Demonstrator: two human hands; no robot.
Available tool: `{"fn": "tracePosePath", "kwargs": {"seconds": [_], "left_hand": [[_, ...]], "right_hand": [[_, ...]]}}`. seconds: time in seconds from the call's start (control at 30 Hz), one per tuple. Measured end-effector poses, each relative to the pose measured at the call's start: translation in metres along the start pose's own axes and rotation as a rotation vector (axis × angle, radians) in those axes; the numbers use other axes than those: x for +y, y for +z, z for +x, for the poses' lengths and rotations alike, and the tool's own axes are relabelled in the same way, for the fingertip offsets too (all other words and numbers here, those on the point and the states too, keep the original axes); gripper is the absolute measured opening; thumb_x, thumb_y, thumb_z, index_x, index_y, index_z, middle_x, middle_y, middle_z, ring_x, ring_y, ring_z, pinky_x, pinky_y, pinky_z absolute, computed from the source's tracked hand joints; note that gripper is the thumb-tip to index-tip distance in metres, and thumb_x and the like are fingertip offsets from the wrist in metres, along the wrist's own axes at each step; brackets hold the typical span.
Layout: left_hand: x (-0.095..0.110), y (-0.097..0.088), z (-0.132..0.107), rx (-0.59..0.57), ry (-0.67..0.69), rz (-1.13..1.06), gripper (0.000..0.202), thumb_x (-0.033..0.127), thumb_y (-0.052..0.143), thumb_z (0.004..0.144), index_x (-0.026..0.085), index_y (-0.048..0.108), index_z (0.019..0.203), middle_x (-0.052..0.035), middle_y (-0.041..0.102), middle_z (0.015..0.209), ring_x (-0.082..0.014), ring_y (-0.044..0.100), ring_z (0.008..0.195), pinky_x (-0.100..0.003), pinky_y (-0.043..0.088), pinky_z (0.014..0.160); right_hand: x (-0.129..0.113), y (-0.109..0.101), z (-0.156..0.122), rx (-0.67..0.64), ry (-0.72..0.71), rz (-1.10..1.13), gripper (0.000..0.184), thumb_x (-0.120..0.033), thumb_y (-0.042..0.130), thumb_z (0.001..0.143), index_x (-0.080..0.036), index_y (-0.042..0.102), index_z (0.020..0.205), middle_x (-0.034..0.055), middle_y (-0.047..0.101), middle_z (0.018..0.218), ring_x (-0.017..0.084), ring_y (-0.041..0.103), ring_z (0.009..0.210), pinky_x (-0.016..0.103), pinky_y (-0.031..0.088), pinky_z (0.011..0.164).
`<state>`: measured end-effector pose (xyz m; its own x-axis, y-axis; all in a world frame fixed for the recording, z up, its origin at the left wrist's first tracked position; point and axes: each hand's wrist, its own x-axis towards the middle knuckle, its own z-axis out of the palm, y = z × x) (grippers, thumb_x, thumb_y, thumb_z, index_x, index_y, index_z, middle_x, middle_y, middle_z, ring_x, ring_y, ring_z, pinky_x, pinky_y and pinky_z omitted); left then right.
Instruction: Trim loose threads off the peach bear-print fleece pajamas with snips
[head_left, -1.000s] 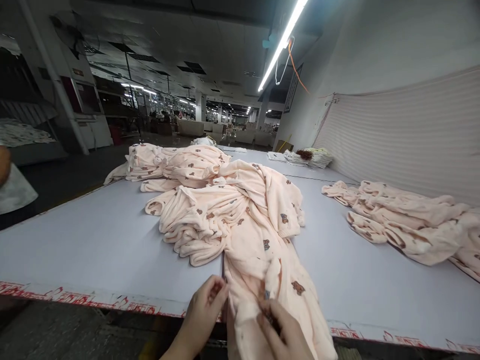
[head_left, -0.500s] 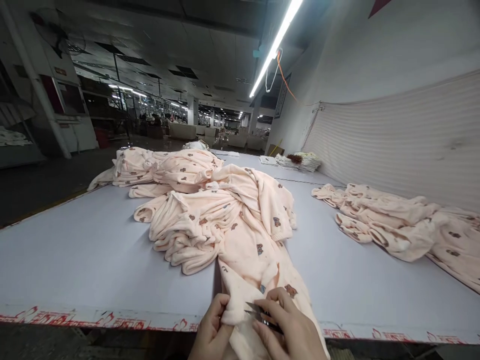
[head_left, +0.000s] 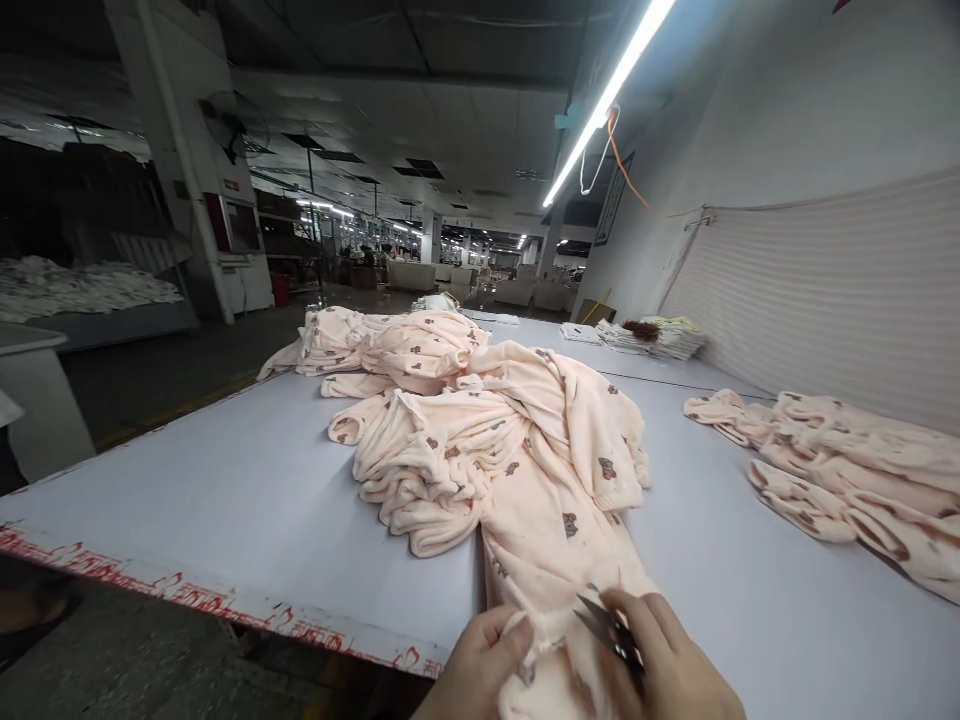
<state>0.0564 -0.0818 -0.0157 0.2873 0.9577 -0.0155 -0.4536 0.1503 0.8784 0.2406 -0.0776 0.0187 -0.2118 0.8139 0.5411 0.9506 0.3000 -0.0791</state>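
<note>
left hand tight on the peach garment, right hand tight around metal snips — at the table edge

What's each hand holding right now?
Left hand: closed, pinching an edge of the peach garment.
Right hand: closed on metal snips, tips at that edge.

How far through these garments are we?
Possibly done: the smaller pile lying apart at right. In hand: the left hand pinches the edge of one peach garment, and the right hand holds snips at it. Left: the big heap behind it, apparently untouched.
</note>
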Motion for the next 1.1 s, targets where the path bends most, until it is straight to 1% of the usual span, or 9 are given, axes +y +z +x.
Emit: {"fn": "tracePosePath", "kwargs": {"seconds": [0.07,0.17,0.23,0.3,0.37,0.47,0.67,0.9,1.1], "left_hand": [[0.009,0.005,0.001,-0.023,-0.052,-0.197,0.034,0.044,0.060,0.082,0.011,0.069,0.079,-0.0037,0.061,0.062,-0.0138,0.054,0.057,-0.025,0.040,0.061],[0.021,0.012,0.001,-0.015,-0.094,-0.436,0.026,0.031,0.055,0.087,0.011,0.072,0.092,-0.0098,0.072,0.076,-0.0202,0.065,0.069,-0.031,0.046,0.075],[0.026,0.015,0.000,-0.031,-0.127,-0.516,0.026,0.027,0.054,0.088,0.011,0.072,0.096,-0.0125,0.074,0.085,-0.0233,0.068,0.076,-0.035,0.047,0.082],[0.030,0.017,0.000,-0.048,-0.155,-0.561,0.028,0.027,0.054,0.087,0.010,0.071,0.102,-0.0147,0.075,0.090,-0.0264,0.069,0.082,-0.038,0.046,0.087],[0.031,0.020,0.001,-0.051,-0.169,-0.578,0.032,0.028,0.054,0.087,0.009,0.069,0.108,-0.0161,0.075,0.093,-0.0287,0.069,0.086,-0.041,0.045,0.090],[0.030,0.020,0.003,-0.034,-0.186,-0.585,0.037,0.028,0.055,0.086,0.009,0.064,0.116,-0.0164,0.075,0.095,-0.0300,0.069,0.091,-0.043,0.044,0.094],[0.024,0.017,0.003,-0.069,-0.278,-0.646,0.044,0.032,0.052,0.087,0.007,0.059,0.123,-0.0165,0.074,0.099,-0.0309,0.066,0.099,-0.043,0.041,0.097],[0.020,0.015,0.006,-0.089,-0.240,-0.634,0.045,0.036,0.051,0.087,0.009,0.060,0.122,-0.0163,0.073,0.102,-0.0312,0.066,0.100,-0.044,0.041,0.098],[0.016,0.015,0.007,-0.130,-0.225,-0.630,0.040,0.030,0.048,0.090,0.008,0.060,0.121,-0.0159,0.074,0.099,-0.0302,0.066,0.100,-0.044,0.042,0.097]], "right_hand": [[-0.004,0.000,0.012,-0.015,0.052,0.005,0.006,-0.030,0.048,0.083,-0.025,0.051,0.087,0.0005,0.061,0.075,0.020,0.061,0.057,0.028,0.043,0.049],[-0.006,-0.001,0.020,-0.170,0.131,0.154,0.006,-0.029,0.051,0.084,-0.025,0.051,0.078,-0.0026,0.062,0.069,0.018,0.061,0.059,0.026,0.045,0.053],[-0.007,-0.003,0.016,-0.232,0.118,0.335,0.006,-0.032,0.054,0.084,-0.027,0.057,0.085,-0.0024,0.065,0.078,0.016,0.064,0.068,0.024,0.048,0.059],[-0.009,-0.006,0.009,-0.206,0.065,0.449,0.017,-0.036,0.053,0.086,-0.029,0.060,0.100,-0.0010,0.065,0.087,0.016,0.065,0.075,0.024,0.050,0.065],[-0.013,-0.008,0.002,-0.148,0.014,0.454,0.024,-0.037,0.051,0.088,-0.031,0.059,0.109,0.0004,0.065,0.095,0.017,0.065,0.080,0.026,0.050,0.069],[-0.017,-0.010,-0.001,-0.101,0.011,0.412,0.021,-0.036,0.047,0.091,-0.030,0.062,0.104,0.0013,0.066,0.098,0.018,0.065,0.082,0.028,0.050,0.071],[-0.014,-0.015,0.005,-0.188,0.076,0.496,0.022,-0.036,0.050,0.090,-0.028,0.064,0.104,0.0013,0.066,0.093,0.016,0.066,0.081,0.023,0.051,0.071],[-0.014,-0.013,0.010,-0.234,0.125,0.634,0.026,-0.035,0.045,0.093,-0.025,0.068,0.099,0.0035,0.066,0.093,0.018,0.065,0.086,0.025,0.049,0.074],[-0.008,-0.012,0.011,-0.230,0.123,0.659,0.027,-0.037,0.046,0.093,-0.023,0.068,0.098,0.0055,0.067,0.093,0.019,0.065,0.087,0.025,0.050,0.075]]}}
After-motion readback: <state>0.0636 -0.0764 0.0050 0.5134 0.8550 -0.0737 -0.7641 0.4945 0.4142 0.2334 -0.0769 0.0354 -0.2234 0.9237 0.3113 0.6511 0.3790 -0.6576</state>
